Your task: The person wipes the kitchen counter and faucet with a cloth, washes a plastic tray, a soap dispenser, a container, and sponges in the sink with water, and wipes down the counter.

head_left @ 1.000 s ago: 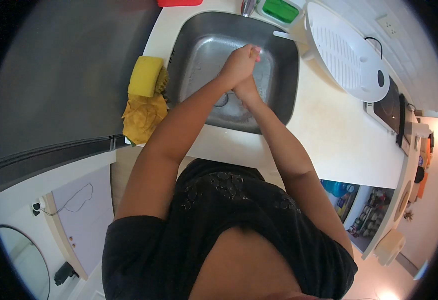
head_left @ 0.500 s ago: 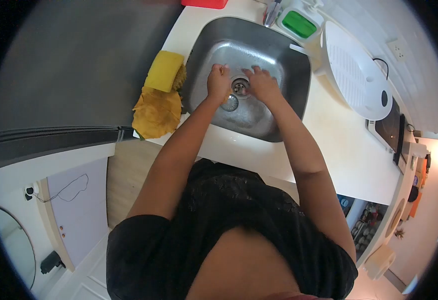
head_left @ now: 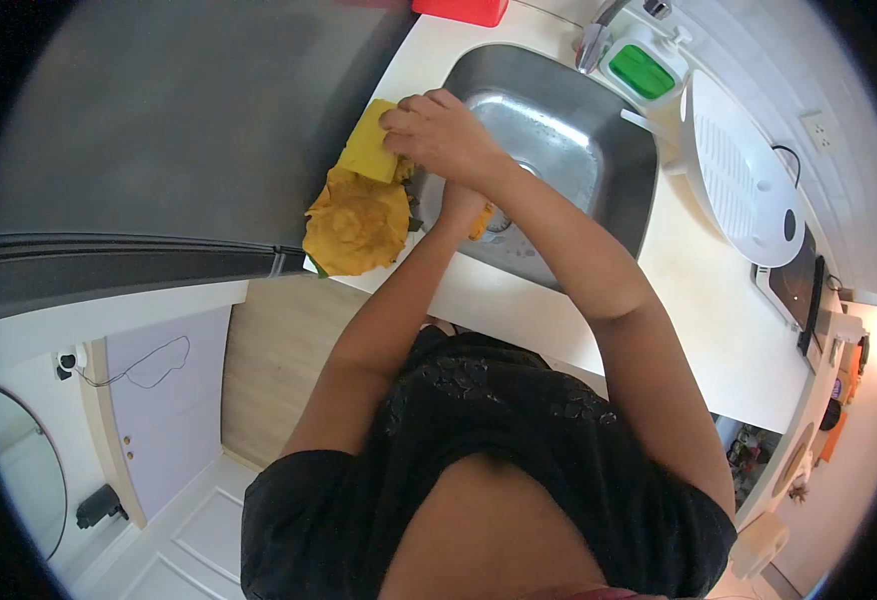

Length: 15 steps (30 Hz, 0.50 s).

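My right hand [head_left: 443, 135] reaches across to the left, over my left hand. Its fingers are bent against the edge of a yellow, sponge-like block [head_left: 366, 150] on the counter by the sink. My left hand [head_left: 463, 205] is low at the near left side of the steel sink [head_left: 558, 115], its fingers hidden beneath the right hand. A small orange thing [head_left: 481, 222] shows beside the left wrist; whether it is held, I cannot tell. A crumpled orange-yellow piece, cloth-like [head_left: 358, 225], lies just below the block.
Behind the sink stand a faucet [head_left: 591, 45] and a white holder with a green sponge-like pad [head_left: 641, 72]. A white ribbed rack [head_left: 743, 170] is at the right, near a black cooktop [head_left: 796, 280]. A red container [head_left: 463, 8] sits at the back left; a dark grey surface [head_left: 178, 120] borders the counter.
My right hand has moved left from above the drain to the yellow block, crossing over my left hand. The left hand has drawn slightly toward me. The view has shifted a little.
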Available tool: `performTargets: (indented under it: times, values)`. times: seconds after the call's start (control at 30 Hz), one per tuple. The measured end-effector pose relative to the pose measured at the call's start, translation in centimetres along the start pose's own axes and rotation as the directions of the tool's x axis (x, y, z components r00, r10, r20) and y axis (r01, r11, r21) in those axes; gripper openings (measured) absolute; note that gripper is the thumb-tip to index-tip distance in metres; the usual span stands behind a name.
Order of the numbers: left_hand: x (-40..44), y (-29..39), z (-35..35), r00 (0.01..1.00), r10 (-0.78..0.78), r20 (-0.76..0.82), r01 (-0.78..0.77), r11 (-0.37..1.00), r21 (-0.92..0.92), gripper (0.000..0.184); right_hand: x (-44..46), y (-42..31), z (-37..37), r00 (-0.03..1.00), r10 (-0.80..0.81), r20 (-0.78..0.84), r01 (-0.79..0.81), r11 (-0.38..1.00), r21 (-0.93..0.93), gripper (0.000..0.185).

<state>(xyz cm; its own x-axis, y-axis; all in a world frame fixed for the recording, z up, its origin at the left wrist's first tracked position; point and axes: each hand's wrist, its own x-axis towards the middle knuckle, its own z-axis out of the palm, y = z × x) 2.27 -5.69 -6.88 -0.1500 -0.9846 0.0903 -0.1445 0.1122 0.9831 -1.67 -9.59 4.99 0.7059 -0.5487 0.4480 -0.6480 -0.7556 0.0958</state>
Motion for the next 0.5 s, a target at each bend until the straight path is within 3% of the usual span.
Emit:
performTargets:
  times: [0.03,0.07,0.1,0.13,0.2,0.23,0.27,0.3,0.37,0.4,0.47,0.5]
  values:
    - [-0.1,0.5,0.0,1.0,0.0,-0.002,0.0,1.0,0.0,0.035,-0.2,0.1,0.2,0.997,0.064,-0.041,-0.06,0.995,0.085,0.016]
    - [-0.1,1.1,0.0,0.988,-0.153,0.036,0.157,0.978,-0.137,0.032,-0.5,0.2,0.2,0.997,0.061,-0.042,-0.057,0.995,0.086,0.016]
    - [-0.1,1.6,-0.1,0.952,-0.293,0.094,0.307,0.914,-0.263,0.03,-0.7,0.5,0.2,0.937,0.309,-0.161,-0.254,0.923,0.29,0.014]
    - [0.0,1.8,-0.4,0.953,-0.288,0.093,0.302,0.916,-0.263,0.03,-1.2,0.9,0.1,0.805,0.551,-0.219,-0.392,0.772,0.499,0.012]
    - [0.4,1.9,-0.7,0.898,-0.335,0.286,0.428,0.815,-0.39,0.031,-3.7,3.6,0.8,0.5,0.863,0.075,-0.447,0.183,0.875,0.01]
    - [0.6,2.6,-0.7,0.897,-0.327,0.297,0.426,0.816,-0.39,0.031,-5.2,4.6,0.0,0.421,0.879,0.226,-0.399,-0.044,0.916,0.01]
    - [0.8,3.3,-0.4,0.902,-0.321,0.291,0.429,0.751,-0.502,0.031,-6.8,5.4,-0.7,0.347,0.858,0.379,-0.326,-0.269,0.906,0.01]
    - [1.0,3.9,-0.1,0.904,-0.316,0.289,0.428,0.672,-0.604,0.032,-8.3,6.1,-0.8,0.332,0.868,0.369,-0.326,-0.261,0.909,0.01]
    - [1.8,4.3,0.8,0.893,-0.318,0.319,0.45,0.66,-0.602,0.037,-11.6,7.1,0.2,0.178,0.803,0.569,-0.204,-0.535,0.82,0.008]
    - [2.1,4.4,1.4,0.886,-0.331,0.325,0.464,0.649,-0.603,0.042,-12.6,7.2,0.4,0.163,0.813,0.559,-0.203,-0.527,0.825,0.008]
    - [2.5,4.5,2.5,0.873,-0.359,0.329,0.486,0.606,-0.63,0.037,-14.4,7.4,1.0,0.204,0.773,0.6,-0.155,-0.58,0.8,0.006]
    - [2.8,4.4,3.0,0.869,-0.381,0.316,0.493,0.615,-0.615,0.033,-14.4,7.1,1.0,0.171,0.777,0.606,-0.106,-0.597,0.795,0.006]
